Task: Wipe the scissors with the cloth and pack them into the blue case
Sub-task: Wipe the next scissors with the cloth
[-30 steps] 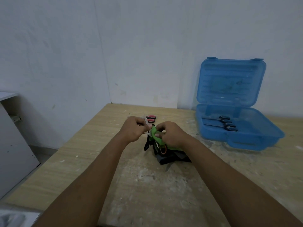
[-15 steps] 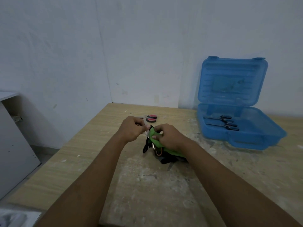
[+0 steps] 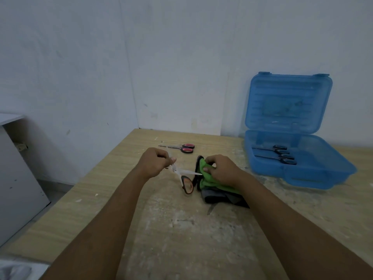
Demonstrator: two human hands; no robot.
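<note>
Just above the middle of the view, the left hand (image 3: 155,163) is curled, its thumb and fingertips pinching one blade of an open pair of scissors (image 3: 184,179) near the tip. The orange-lined black handle loop hangs toward 5 o'clock from that hand, just above the table (image 3: 181,229). The other blade runs toward 3 o'clock, its point reaching the green cloth (image 3: 207,179).

The right hand (image 3: 222,170) lies at 3 o'clock from the left, close but not touching it. Its fingers are bunched around the green cloth, gripping it. A black part shows at the cloth's upper edge and left side, and I cannot tell whether it is the scissors' second handle. A grey cloth (image 3: 219,198) lies under the green one, at 6 o'clock from the right hand.

At 12 o'clock from the hands, a pair of red-handled scissors (image 3: 182,147) lies flat and closed on the table. At 2 o'clock from the right hand, well apart, the blue case (image 3: 302,179) sits open with its lid (image 3: 286,104) standing upright by the wall. Two black-handled scissors (image 3: 279,153) lie side by side in its base. At 9 o'clock, off the table, stands a white cabinet (image 3: 16,178).
</note>
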